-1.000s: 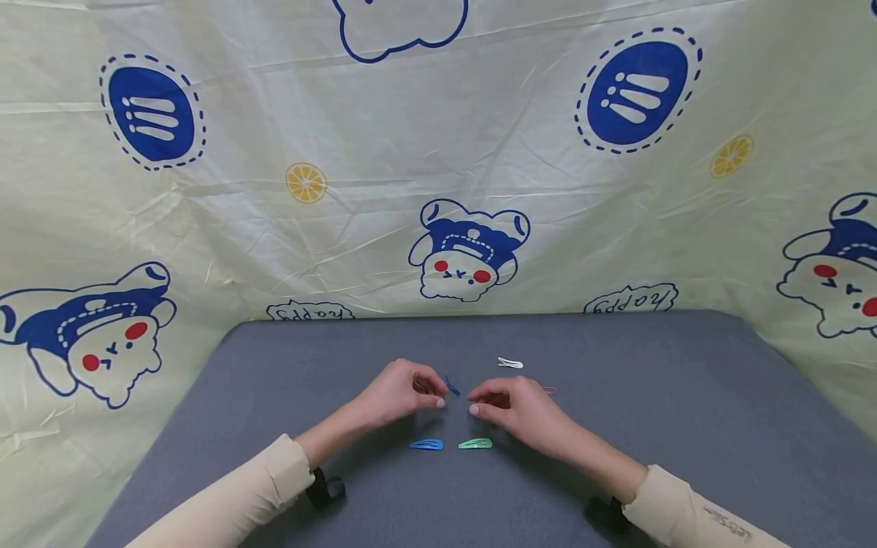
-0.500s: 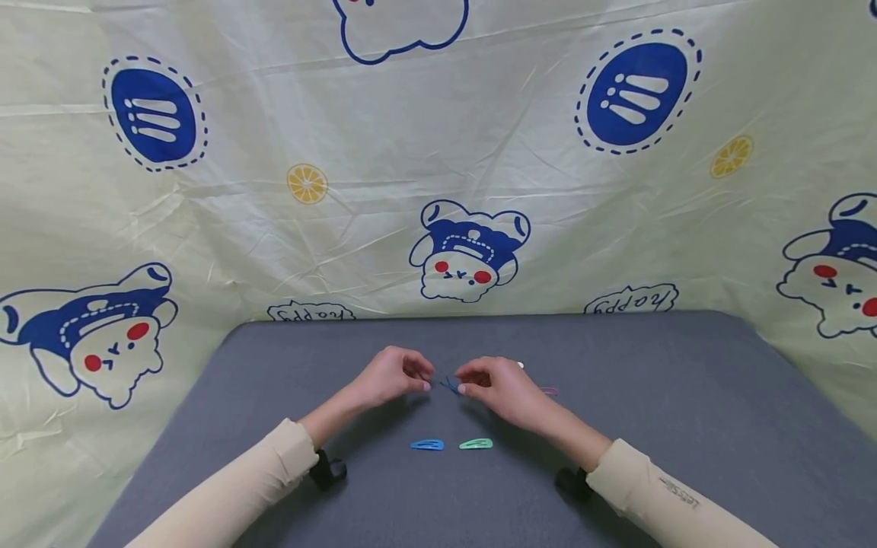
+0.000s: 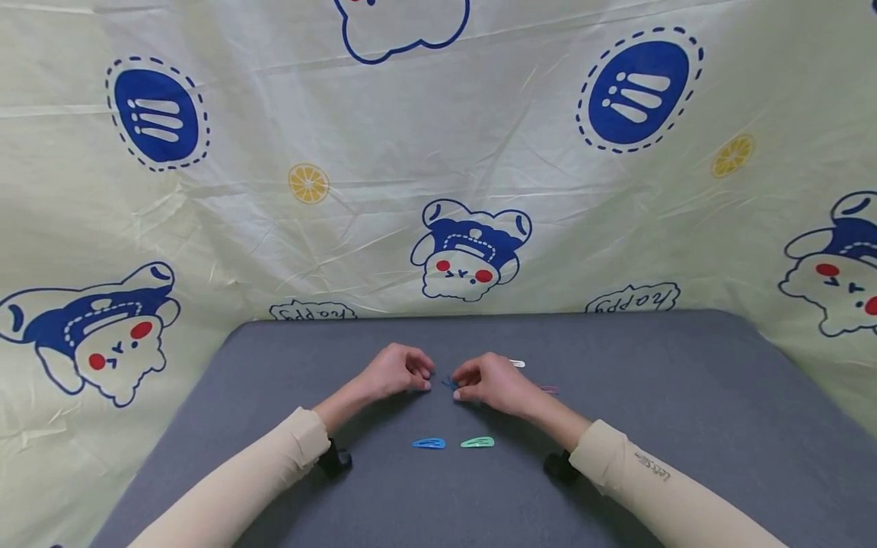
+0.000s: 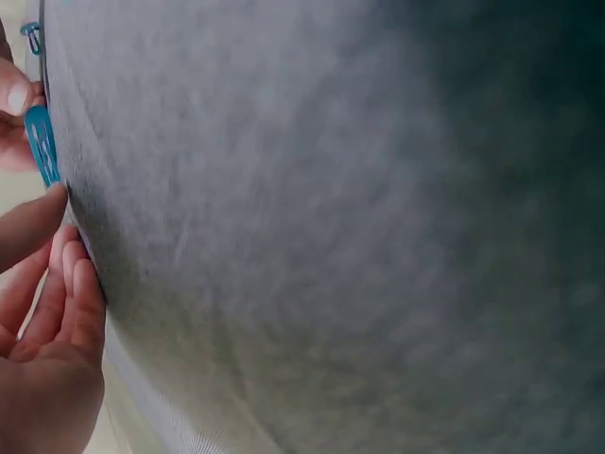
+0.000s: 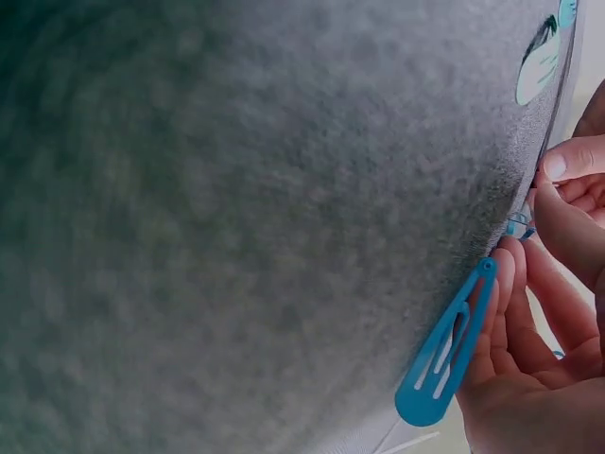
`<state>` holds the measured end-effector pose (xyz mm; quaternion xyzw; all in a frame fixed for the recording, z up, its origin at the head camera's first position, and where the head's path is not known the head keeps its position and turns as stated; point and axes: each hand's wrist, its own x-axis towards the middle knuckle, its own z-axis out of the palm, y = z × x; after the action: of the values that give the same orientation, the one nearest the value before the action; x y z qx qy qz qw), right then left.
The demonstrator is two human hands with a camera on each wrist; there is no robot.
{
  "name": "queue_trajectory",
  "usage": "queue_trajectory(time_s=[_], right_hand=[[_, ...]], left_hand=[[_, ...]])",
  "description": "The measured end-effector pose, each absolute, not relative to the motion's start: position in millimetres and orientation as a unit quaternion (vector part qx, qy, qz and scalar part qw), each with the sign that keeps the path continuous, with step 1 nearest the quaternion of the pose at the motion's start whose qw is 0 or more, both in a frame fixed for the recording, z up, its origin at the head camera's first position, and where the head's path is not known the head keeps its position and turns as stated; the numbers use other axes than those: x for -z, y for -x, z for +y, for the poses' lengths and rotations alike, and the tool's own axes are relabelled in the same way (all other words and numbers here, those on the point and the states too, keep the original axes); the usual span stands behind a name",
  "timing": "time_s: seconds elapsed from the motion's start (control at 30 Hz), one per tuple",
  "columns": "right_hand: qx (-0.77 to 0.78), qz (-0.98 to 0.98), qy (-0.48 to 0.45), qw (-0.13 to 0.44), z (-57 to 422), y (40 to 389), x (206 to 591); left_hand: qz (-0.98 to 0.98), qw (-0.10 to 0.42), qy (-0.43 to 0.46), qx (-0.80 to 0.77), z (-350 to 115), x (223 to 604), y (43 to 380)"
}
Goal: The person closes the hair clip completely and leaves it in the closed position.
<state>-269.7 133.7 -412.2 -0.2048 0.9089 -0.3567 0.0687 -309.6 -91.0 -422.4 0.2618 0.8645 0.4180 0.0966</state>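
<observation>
In the head view, my right hand pinches a dark blue snap hair clip just above the table. My left hand hovers opposite with fingers loosely bent, holding nothing, a small gap from the clip. Seen from the left wrist, the clip reaches from the right thumb toward my left thumb tip. The right wrist view shows only a small blue part of it between fingertips. A larger teal-looking hair clip lies beside the right fingers there; which clip this is in the head view I cannot tell.
On the grey table a blue hair clip and a green one lie nearer me. Behind the right hand are a partly hidden white clip and a pink one. A patterned cloth hangs beyond the table.
The right hand has moved left and its fingertips now hold the dark blue clip. The left hand has drawn back slightly from it. The blue and green clips stay put.
</observation>
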Motion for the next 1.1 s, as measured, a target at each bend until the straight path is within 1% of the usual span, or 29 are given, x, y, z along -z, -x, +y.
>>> queue_trajectory(time_s=[0.23, 0.37, 0.73, 0.93, 1.1], right_hand=[[0.358, 0.904, 0.222, 0.079, 135.3, 275.9, 413.8], [0.356, 0.908, 0.21, 0.075, 133.6, 277.6, 414.1], [0.364, 0.907, 0.199, 0.075, 134.4, 279.7, 414.0], [0.368, 0.901, 0.218, 0.071, 139.2, 278.0, 412.4], [0.375, 0.897, 0.227, 0.056, 144.0, 273.6, 410.0]], left_hand=[[0.853, 0.129, -0.29, -0.414, -91.8, 419.3, 314.9], [0.85, 0.132, -0.299, -0.412, -92.5, 417.8, 314.8], [0.844, 0.139, -0.285, -0.432, -93.9, 421.7, 314.3], [0.833, 0.144, -0.287, -0.451, -97.1, 414.5, 305.9], [0.83, 0.15, -0.28, -0.458, -99.8, 414.0, 302.1]])
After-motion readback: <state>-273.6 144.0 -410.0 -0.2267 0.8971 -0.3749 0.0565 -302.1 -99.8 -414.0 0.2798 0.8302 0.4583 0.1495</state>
